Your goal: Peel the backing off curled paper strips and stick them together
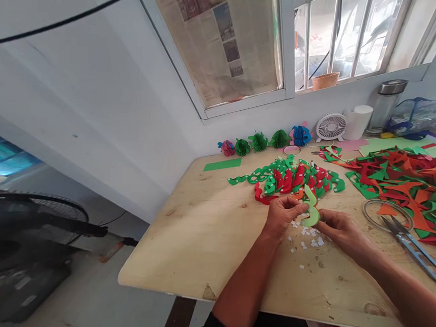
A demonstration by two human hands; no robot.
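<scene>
A curved light green paper piece (310,216) is held between both hands above the wooden table. My left hand (283,214) pinches its left edge between thumb and fingers. On the other side, my right hand (335,224) has its fingertips closed at the piece's right edge. Small white paper bits (314,240) lie scattered beneath and in front of the hands. Just behind them is a heap of green and red curved paper pieces (287,178) dotted with white squares.
Thread snips (415,252) and a roll of tape (371,214) lie at right, beside a large pile of red, orange and green scraps (407,181). Folded paper figures (259,141), a small white fan (331,127) and a glass bottle (384,108) stand along the wall.
</scene>
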